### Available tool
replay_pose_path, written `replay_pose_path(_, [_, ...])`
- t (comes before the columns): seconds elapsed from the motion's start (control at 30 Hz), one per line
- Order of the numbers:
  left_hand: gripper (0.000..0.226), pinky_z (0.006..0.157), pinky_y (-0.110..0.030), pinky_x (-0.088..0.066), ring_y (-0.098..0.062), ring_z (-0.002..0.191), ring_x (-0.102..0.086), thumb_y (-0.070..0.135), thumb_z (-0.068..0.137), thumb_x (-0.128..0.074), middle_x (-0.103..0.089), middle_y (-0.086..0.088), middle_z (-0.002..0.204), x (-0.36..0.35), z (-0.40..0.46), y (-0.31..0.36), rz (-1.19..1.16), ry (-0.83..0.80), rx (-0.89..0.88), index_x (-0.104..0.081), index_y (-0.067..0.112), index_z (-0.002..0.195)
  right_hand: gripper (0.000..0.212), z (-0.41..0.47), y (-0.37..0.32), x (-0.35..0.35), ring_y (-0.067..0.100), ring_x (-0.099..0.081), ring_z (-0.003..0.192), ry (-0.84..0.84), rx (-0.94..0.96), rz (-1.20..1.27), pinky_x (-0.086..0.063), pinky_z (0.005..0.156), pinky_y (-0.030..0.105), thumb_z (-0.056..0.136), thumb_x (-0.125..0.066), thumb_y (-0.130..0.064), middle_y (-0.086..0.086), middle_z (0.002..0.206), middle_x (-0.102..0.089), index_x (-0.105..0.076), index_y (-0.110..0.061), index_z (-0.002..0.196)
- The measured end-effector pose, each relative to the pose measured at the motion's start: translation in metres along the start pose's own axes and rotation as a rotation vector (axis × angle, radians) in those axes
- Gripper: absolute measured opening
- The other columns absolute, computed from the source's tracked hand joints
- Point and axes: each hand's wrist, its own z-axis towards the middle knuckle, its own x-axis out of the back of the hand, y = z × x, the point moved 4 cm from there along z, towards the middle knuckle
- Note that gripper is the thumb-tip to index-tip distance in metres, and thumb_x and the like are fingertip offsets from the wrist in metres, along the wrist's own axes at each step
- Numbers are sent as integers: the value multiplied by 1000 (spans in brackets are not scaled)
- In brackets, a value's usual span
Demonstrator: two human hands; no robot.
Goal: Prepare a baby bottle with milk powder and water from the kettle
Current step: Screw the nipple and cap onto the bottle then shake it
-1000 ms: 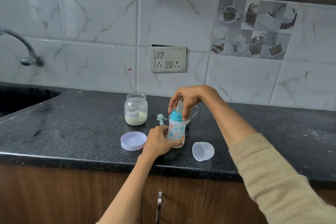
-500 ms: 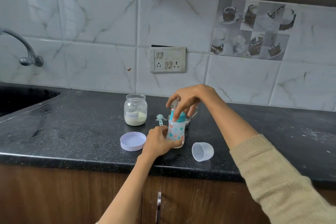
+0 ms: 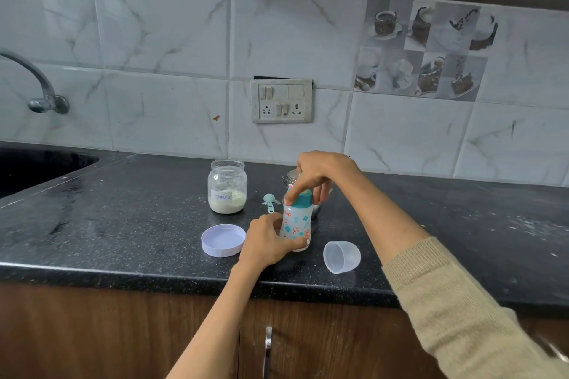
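Black speckled surface point(image 3: 123, 224) carries open formula jar point(image 3: 227, 187), its lilac lid point(image 3: 223, 239), clear cap point(image 3: 341, 256) on its side. Baby bottle point(image 3: 296, 221) upright near front edge: left hand point(image 3: 271, 243) grips base, right hand point(image 3: 317, 177) fingers point(image 3: 292, 194) pinch teal collar point(image 3: 303, 197). Scoop point(image 3: 269, 200) beside jar.

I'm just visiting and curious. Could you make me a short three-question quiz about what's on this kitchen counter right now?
1. True or false: the formula jar has its lid on.
2. Which hand grips the teal collar of the baby bottle? A) the left hand B) the right hand
3. Fill in: the clear bottle cap lies on its ____ on the countertop.

Key:
1. False; the white lid lies apart on the counter.
2. B; the right hand is at the collar, and the left hand holds the bottle's base.
3. side
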Motion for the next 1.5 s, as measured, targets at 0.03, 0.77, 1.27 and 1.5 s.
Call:
replay_pose_path(0.03, [57, 84, -30, -55, -9, 92, -66, 40, 59, -85, -71, 3, 108, 0, -1, 0, 4, 5, 1, -66, 17, 108, 53, 0, -1, -1, 24, -73, 66, 25, -4, -2, -60, 72, 39, 64, -81, -43, 16, 86, -73, -62, 0, 89])
replay_pose_path(0.77, [59, 84, -33, -54, -14, 96, -65, 44, 60, -83, -70, 0, 109, 0, -6, 5, 28, 19, 32, -65, 17, 108, 68, -39, 47, -24, 18, -71, 91, 134, -54, 424, -55, 89, 34, 66, -77, -51, 9, 109, -71, -61, -3, 113])
replay_pose_path(1.27, [64, 90, -31, -52, -15, 104, -64, 42, 62, -83, -67, -1, 118, 0, -6, 4, 9, 21, 29, -62, 16, 117, 50, -43, 90, -90, 7, -52, 109, -120, 227, 212, -45, 92, 29, 60, -88, -25, -25, 105, -58, -63, -41, 100])
replay_pose_path(1.5, [59, 87, -32, -53, -13, 98, -65, 41, 61, -83, -69, 1, 112, -1, -7, 4, 12, 33, 6, -65, 17, 111, 66, -45, 90, -54, 7, -41, 125, 83, 274, 382, -34, 104, 25, 75, -77, -28, -13, 133, -46, -47, -34, 133])
